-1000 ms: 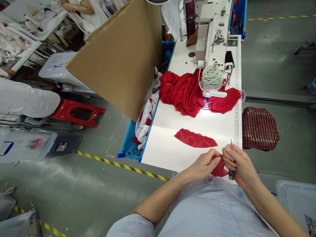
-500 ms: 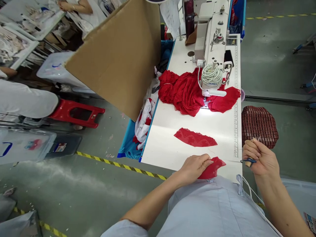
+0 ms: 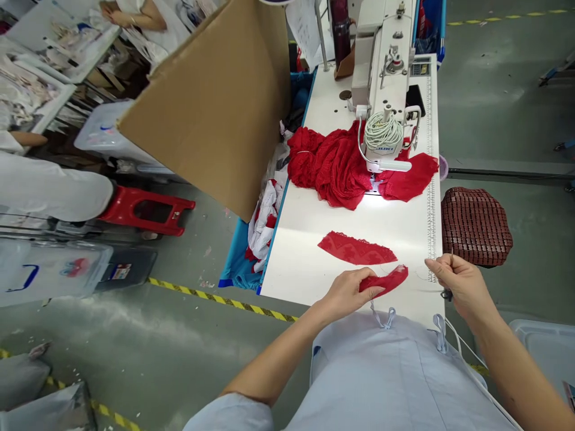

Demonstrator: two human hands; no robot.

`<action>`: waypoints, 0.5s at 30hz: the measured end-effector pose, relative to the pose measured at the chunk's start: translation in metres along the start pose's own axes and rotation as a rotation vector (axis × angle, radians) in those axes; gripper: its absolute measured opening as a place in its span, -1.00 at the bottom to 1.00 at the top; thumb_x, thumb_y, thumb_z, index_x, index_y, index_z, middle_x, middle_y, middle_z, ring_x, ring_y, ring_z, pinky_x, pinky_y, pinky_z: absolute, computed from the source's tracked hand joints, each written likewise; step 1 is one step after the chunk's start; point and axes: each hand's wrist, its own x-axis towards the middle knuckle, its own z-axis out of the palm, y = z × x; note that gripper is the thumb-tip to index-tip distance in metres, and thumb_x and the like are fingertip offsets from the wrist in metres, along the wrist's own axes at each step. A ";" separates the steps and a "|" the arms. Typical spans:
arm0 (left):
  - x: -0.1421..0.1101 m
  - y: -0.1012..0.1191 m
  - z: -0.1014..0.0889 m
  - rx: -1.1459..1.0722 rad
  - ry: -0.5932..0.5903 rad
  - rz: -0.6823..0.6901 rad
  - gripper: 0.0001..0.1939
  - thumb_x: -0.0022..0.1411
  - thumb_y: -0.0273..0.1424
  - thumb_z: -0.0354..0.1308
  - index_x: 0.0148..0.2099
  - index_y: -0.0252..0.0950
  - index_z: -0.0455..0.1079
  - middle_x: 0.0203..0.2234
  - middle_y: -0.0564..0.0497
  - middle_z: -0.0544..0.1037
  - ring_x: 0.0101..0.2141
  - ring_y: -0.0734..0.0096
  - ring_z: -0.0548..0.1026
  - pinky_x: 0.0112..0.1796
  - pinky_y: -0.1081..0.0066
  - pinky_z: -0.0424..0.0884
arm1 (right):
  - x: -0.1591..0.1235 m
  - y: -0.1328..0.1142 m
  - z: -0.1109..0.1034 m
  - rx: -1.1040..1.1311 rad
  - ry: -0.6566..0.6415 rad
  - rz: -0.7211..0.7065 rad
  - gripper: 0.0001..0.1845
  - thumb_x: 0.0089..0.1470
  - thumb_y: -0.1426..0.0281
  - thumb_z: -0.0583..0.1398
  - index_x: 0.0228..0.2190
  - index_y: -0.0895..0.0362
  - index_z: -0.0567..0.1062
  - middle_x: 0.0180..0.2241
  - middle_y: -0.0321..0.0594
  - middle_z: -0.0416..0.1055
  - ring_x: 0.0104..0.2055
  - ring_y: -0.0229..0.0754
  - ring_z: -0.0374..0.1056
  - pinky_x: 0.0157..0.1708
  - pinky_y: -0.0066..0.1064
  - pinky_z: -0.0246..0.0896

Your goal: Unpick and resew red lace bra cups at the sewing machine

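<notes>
My left hand [image 3: 348,291] is closed on a small red lace piece [image 3: 390,281], which is folded over and held above the front edge of the white table. At the table's right edge my right hand [image 3: 460,280] has its thumb and forefinger pinched together. Small dark thread snips [image 3: 446,294] are tucked in that hand, mostly hidden by the fingers. A fine thread seems to run near the fingertips. Another curved red lace piece [image 3: 357,248] lies flat just beyond my left hand. Further back, a bunched red lace heap [image 3: 330,164] sits against the sewing machine [image 3: 384,129].
A cardboard sheet [image 3: 215,108] stands left of the white table [image 3: 296,239], over a blue bin [image 3: 231,257] of white and red cloth. A stool with a beaded cover [image 3: 476,226] is on the right. Co-workers sit left, near a red stool [image 3: 144,209].
My left hand has lifted slightly, and its lace piece is now folded narrower. The right hand has moved left and turned, fingertips pinched toward the table, snips less visible.
</notes>
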 end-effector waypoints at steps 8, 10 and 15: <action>-0.001 -0.029 0.011 -0.617 0.208 -0.140 -0.54 0.07 0.05 0.25 -0.39 -0.25 0.27 -0.64 0.19 0.31 -0.70 0.60 0.23 -0.66 0.51 0.14 | 0.020 0.015 -0.007 0.273 0.019 0.190 -0.23 -0.60 0.10 0.58 -0.72 0.10 0.11 -0.74 -0.54 -0.11 -0.67 -0.49 -0.21 -0.75 -0.60 -0.24; 0.001 -0.035 0.014 -0.681 0.299 -0.177 -0.50 0.05 0.10 0.24 -0.37 -0.23 0.24 -0.65 0.22 0.30 -0.72 0.60 0.22 -0.69 0.53 0.15 | 0.022 0.021 -0.006 0.286 0.024 0.202 -0.24 -0.60 0.13 0.58 -0.72 0.10 0.11 -0.74 -0.55 -0.09 -0.68 -0.50 -0.19 -0.76 -0.62 -0.23; 0.008 -0.053 0.025 -0.610 0.153 -0.128 -0.59 0.10 -0.20 0.29 -0.16 -0.16 0.13 -0.44 0.19 0.42 -0.61 0.59 0.33 -0.58 0.54 0.27 | 0.032 0.038 -0.004 0.280 0.090 0.195 -0.28 -0.60 0.19 0.56 -0.69 0.09 0.12 -0.73 -0.55 -0.05 -0.70 -0.51 -0.16 -0.78 -0.61 -0.22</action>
